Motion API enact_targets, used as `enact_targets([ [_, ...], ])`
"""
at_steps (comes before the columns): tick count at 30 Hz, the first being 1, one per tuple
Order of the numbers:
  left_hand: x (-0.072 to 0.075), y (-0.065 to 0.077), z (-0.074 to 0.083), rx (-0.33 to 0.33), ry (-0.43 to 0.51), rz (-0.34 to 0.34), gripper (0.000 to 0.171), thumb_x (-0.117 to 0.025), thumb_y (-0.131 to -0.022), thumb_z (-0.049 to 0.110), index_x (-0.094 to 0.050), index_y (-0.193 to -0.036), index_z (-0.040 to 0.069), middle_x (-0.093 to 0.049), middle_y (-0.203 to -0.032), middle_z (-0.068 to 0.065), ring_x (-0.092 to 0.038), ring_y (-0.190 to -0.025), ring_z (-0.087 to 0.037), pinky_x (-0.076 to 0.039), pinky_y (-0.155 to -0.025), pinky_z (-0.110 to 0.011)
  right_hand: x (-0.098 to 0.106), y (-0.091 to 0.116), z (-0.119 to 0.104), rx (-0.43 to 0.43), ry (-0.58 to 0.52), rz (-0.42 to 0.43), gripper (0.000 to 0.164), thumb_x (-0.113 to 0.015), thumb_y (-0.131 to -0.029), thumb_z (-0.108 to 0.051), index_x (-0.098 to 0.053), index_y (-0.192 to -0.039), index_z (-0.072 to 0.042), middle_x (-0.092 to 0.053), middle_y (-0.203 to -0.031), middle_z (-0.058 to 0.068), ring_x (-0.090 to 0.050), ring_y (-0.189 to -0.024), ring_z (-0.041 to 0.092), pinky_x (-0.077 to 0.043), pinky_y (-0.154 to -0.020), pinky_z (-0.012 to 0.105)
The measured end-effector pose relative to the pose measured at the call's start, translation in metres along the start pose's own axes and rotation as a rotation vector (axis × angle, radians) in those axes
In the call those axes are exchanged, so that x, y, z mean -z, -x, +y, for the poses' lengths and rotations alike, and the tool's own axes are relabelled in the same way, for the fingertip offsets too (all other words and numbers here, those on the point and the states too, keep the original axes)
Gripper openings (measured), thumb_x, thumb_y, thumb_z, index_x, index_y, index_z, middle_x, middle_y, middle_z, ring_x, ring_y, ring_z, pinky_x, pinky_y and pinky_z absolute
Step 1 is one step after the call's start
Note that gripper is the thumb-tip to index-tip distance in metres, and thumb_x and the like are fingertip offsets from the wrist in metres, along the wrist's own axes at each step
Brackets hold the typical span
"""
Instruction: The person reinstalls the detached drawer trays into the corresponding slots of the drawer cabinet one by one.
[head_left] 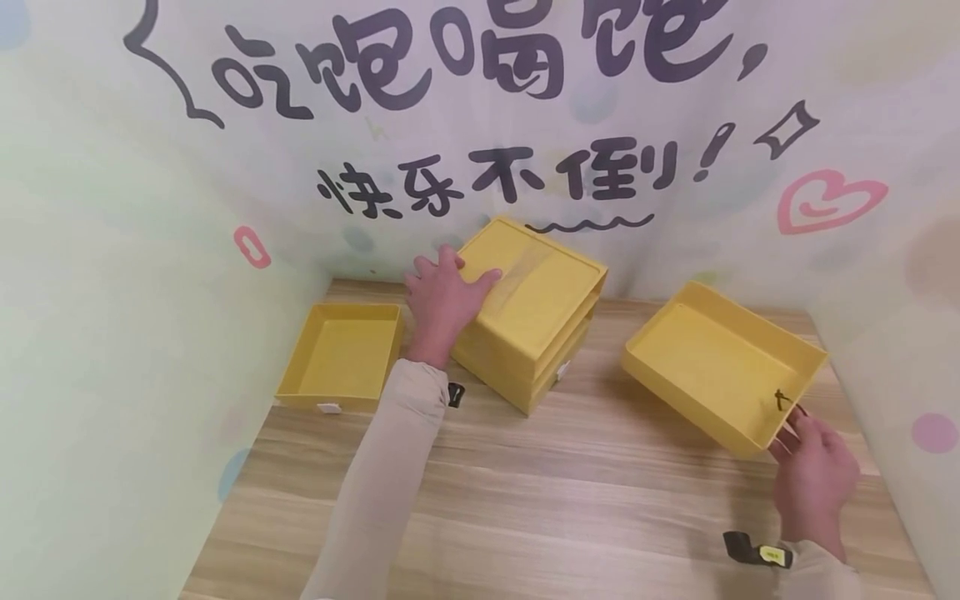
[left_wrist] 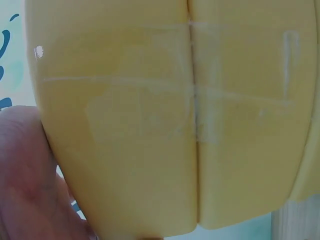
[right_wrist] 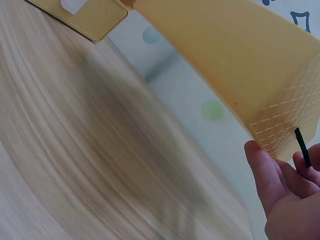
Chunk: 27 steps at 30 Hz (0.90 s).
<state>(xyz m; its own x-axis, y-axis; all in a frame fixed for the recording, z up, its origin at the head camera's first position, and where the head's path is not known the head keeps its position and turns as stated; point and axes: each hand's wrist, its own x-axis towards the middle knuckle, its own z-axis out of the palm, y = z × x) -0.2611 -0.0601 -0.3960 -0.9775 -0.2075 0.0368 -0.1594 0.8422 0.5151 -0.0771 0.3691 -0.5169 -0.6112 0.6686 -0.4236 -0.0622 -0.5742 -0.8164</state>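
Note:
My left hand [head_left: 444, 302] is at the upper left edge of a yellow drawer unit [head_left: 543, 292], its thumb on top and its other fingers spread over the far left side. Clear tape [left_wrist: 140, 110] crosses the unit's side in the left wrist view. At the right, my right hand [head_left: 813, 467] grips the near right end of a yellow drawer [head_left: 712, 367], which is tilted and lifted off the table. A dark cord [right_wrist: 302, 147] at that end lies among my fingers. The drawer's inside holds nothing visible, and its textured end panel [right_wrist: 285, 115] faces my right palm.
Another yellow drawer [head_left: 341, 358] lies flat at the left, a white label [head_left: 328, 408] on its front. The wood-grain table [head_left: 525, 508] meets a printed wall [head_left: 525, 192] at the back, with pale walls at both sides.

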Motion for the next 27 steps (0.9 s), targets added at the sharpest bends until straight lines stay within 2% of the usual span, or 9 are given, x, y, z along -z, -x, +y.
enact_targets([
  [5, 0.001, 0.001, 0.001, -0.006, 0.003, -0.003, 0.070, -0.062, -0.082, 0.076, -0.048, -0.121, 0.020, -0.045, -0.126, -0.020, -0.044, -0.115, -0.044, -0.047, -0.089, -0.059, -0.007, 0.003, 0.005, -0.008, 0.014, -0.049, 0.002, -0.062, -0.100, -0.009, -0.062, -0.101, -0.007, -0.077, -0.088, 0.000, -0.075, -0.069, 0.013, -0.060, -0.057, 0.027],
  [12, 0.000, 0.003, 0.003, 0.001, -0.041, -0.010, 0.071, -0.060, -0.083, 0.078, -0.047, -0.121, 0.020, -0.045, -0.125, -0.020, -0.045, -0.113, -0.043, -0.050, -0.085, -0.056, -0.016, 0.006, 0.012, 0.015, 0.033, -0.096, 0.005, -0.063, -0.099, -0.008, -0.060, -0.102, -0.006, -0.077, -0.088, 0.001, -0.075, -0.070, 0.013, -0.060, -0.058, 0.027],
  [19, 0.000, 0.005, 0.003, -0.001, -0.052, -0.016, 0.074, -0.060, -0.083, 0.078, -0.044, -0.124, 0.018, -0.045, -0.126, -0.022, -0.046, -0.113, -0.045, -0.051, -0.083, -0.059, -0.027, 0.011, 0.019, 0.015, -0.014, -0.146, 0.007, -0.066, -0.097, -0.007, -0.060, -0.100, -0.004, -0.078, -0.086, 0.004, -0.075, -0.069, 0.015, -0.060, -0.057, 0.028],
  [27, -0.002, 0.005, 0.002, -0.015, -0.079, -0.008, 0.076, -0.057, -0.085, 0.078, -0.041, -0.128, 0.017, -0.043, -0.127, -0.022, -0.046, -0.114, -0.045, -0.052, -0.083, -0.058, -0.035, 0.015, 0.023, 0.011, 0.003, -0.167, 0.003, -0.060, -0.100, -0.002, -0.061, -0.100, -0.005, -0.077, -0.087, 0.004, -0.075, -0.071, 0.015, -0.060, -0.058, 0.027],
])
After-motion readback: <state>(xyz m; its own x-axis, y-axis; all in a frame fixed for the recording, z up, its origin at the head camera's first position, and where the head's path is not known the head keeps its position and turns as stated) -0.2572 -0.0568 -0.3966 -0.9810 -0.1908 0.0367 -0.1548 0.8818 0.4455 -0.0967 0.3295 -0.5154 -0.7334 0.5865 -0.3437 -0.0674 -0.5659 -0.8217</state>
